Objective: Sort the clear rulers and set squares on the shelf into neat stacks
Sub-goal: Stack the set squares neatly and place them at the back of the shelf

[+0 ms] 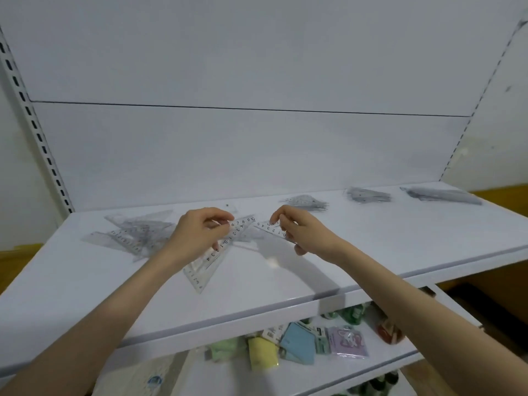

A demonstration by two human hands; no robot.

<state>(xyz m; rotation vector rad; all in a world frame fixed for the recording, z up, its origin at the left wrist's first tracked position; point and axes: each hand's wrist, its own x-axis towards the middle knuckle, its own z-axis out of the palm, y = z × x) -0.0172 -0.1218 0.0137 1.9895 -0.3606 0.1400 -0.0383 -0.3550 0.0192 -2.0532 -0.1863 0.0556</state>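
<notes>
Many coloured packets (297,344) below shelf (371,247)

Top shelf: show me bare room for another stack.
Widest bare patch: right front of the shelf, between the right hand and the back stacks. Also the strip before the loose pile at left. Crowded: the middle, where the left hand holds a long set square, the right hand a short set square.

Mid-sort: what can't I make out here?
- Loose pile, head view: piece count, clear plastic overlaps.
- Far stacks, head view: rulers or set squares, too small and blurred.
- Set square in right hand, head view: partly hidden by fingers.
- Packets below, head view: cut off by shelf edge.
</notes>
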